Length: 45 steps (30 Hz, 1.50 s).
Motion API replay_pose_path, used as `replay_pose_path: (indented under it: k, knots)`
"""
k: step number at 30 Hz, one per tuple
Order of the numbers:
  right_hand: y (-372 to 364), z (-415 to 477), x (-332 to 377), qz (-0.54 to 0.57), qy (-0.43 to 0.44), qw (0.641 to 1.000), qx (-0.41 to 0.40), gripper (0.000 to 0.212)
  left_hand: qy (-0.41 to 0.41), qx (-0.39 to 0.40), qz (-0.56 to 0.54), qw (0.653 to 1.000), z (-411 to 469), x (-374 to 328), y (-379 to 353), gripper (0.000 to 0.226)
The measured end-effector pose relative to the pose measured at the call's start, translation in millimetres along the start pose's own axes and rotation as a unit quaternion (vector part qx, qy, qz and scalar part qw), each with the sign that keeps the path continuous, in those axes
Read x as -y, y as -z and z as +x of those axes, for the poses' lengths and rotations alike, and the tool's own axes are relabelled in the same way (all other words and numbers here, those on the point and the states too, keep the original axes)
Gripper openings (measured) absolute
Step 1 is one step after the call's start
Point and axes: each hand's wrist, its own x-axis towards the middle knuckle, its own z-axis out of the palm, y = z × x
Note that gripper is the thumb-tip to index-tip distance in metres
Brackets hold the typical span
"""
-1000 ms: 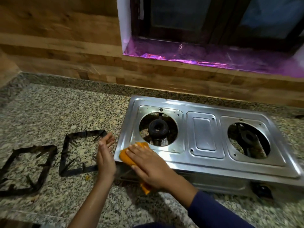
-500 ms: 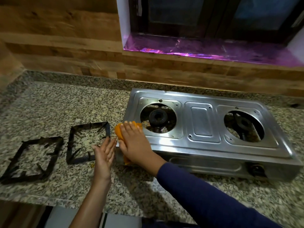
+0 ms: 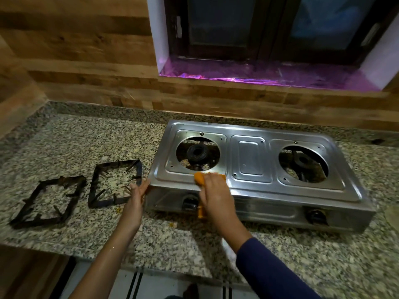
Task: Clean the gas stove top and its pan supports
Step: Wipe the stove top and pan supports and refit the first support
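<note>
Stove point(image 3: 248, 160) of bright steel sits on the granite counter point(image 3: 75, 143) under the window sill point(image 3: 259, 72), with both burner openings bare. Its two black pan supports are off it and lie flat on the counter to its left. The nearer support point(image 3: 140, 169) is just beside the stove's left end, and the farther support point(image 3: 62, 180) is next to that one on the outer side.

Half a second ago the right hand point(image 3: 216, 195) and the orange cloth point(image 3: 199, 178) were at the stove's front left corner, left of the left burner point(image 3: 197, 153). Now they are further right along the front edge, directly below that burner's opening. This uncovers the left knob point(image 3: 190, 201) on the front face. The supports have not moved.

The right hand lies on top of the cloth with its fingers stretched forward and nearly straight, pressing the cloth onto the steel rather than clenching it. One end of the cloth hangs below the palm, down over the front panel beside the left knob. The picture is blurred here, so the thumb cannot be made out.

The left hand point(image 3: 137, 196) holds nothing. Its fingers are straight and together, and the fingertips touch the stove's front left corner, as they did before. The right burner point(image 3: 302, 160) and right knob point(image 3: 316, 215) are well clear of both hands.
</note>
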Motion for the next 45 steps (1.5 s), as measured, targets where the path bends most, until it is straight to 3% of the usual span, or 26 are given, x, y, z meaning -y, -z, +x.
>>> replay_pose_path:
  k: [2, 4, 9, 14, 17, 22, 28, 31, 34, 38, 41, 45]
  knots:
    - [21, -6, -32, -0.013, -0.076, 0.997, -0.024, 0.023, -0.013, -0.018, 0.062, 0.998, -3, 0, 0, 0.088]
    - [39, -15, -57, -0.035, -0.129, 0.99, -0.04, 0.029, -0.033, -0.03, 0.099, 0.994, -9, -4, -4, 0.075]
    - [44, -12, -61, -0.024, -0.139, 0.989, -0.04, 0.045, -0.034, -0.04, 0.104, 0.993, -16, -12, -6, 0.071]
    - [6, 16, -6, -0.014, -0.07, 0.997, 0.036, 0.048, -0.033, -0.024, 0.082, 0.996, -12, -6, 2, 0.076]
    - [-21, 37, 44, -0.001, -0.016, 0.996, 0.088, 0.057, -0.008, 0.025, -0.027, 0.999, 3, 1, 12, 0.086]
    - [-54, 58, 108, 0.016, 0.051, 0.99, 0.13, 0.062, 0.058, 0.027, -0.193, 0.979, 13, 7, 24, 0.082]
    - [-80, 73, 125, 0.028, 0.156, 0.981, 0.108, 0.036, 0.113, 0.03, -0.266, 0.957, 45, 7, 59, 0.092]
    - [-81, 69, 134, 0.02, 0.201, 0.974, 0.1, 0.029, 0.129, 0.026, -0.235, 0.963, 58, 16, 82, 0.09]
    - [-84, 65, 159, 0.025, 0.228, 0.964, 0.135, 0.02, 0.132, -0.008, -0.168, 0.977, 69, 26, 115, 0.065]
    - [-110, 59, 188, 0.111, 0.11, 0.979, 0.13, 0.035, 0.093, -0.117, -0.053, 0.987, 83, 31, 153, 0.033]
    - [-136, 60, 203, 0.131, 0.039, 0.983, 0.122, 0.041, 0.109, -0.163, -0.005, 0.981, 95, 34, 163, 0.032]
    - [-183, 47, 211, 0.059, 0.046, 0.98, 0.185, 0.047, 0.158, -0.133, 0.053, 0.977, 126, 47, 174, 0.047]
